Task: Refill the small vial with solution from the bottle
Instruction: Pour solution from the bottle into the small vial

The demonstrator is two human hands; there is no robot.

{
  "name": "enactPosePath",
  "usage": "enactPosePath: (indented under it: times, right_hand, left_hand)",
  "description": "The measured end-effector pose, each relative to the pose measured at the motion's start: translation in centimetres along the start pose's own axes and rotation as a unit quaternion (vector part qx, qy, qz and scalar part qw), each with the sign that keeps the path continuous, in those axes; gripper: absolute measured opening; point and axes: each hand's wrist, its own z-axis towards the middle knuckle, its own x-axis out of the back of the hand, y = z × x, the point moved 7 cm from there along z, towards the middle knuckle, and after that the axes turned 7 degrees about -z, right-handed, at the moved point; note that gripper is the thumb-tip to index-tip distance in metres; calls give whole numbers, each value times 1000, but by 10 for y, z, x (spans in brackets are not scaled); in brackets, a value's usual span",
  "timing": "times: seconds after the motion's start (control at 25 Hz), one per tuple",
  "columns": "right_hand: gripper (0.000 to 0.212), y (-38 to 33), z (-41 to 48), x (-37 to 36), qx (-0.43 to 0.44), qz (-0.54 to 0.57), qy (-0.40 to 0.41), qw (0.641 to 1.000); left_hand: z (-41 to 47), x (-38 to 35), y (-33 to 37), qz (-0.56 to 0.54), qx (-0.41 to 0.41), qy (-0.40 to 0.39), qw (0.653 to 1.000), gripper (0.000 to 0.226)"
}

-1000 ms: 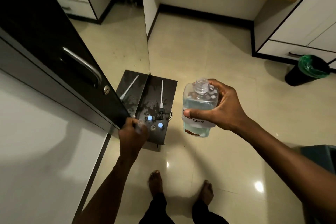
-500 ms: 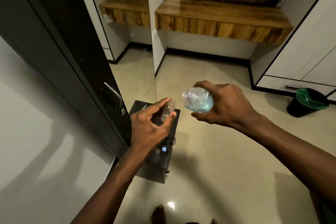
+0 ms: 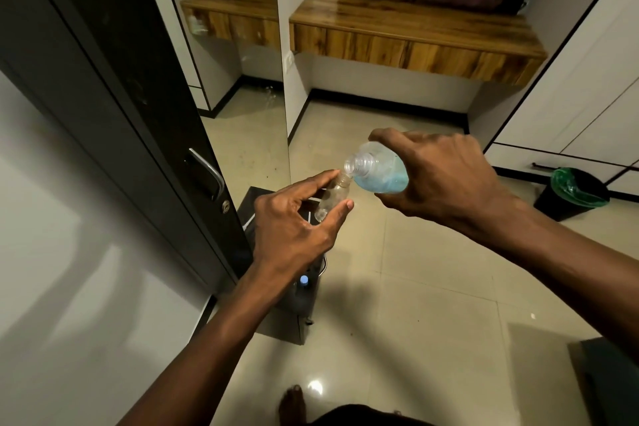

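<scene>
Head view: the left grip (image 3: 294, 228) pinches the small vial (image 3: 333, 195) between thumb and fingertips, tilted with its mouth up. Just right of it, the right grip (image 3: 446, 176) wraps the bottle (image 3: 373, 159), tipped sideways with its open neck at the vial's mouth and blue solution (image 3: 383, 181) pooled inside.

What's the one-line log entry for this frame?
phase: pour setup | left hand: pinches small clear vial, tilted | right hand: grips clear plastic bottle of blue solution, tipped, mouth at vial mouth | vial: looks empty
</scene>
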Motion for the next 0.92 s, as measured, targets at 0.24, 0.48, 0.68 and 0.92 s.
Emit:
enactPosePath:
  times: [0.24,0.48,0.68,0.92]
  right_hand:
    - [80,2,4,4,-10,-39,-9,999]
    - [86,1,7,4,-8,-64,-24,998]
    - [86,2,6,5,-5,-91,-20,996]
    - [80,3,6,5,0,-93,-27,995]
  left_hand:
    - [4,0,-1,2,-3,6,1000,49]
    - [6,1,0,10,-10,3,1000,49]
    - [4,1,0,10,-15,-3,1000,50]
    - [4,0,0,7,-19,-4,1000,48]
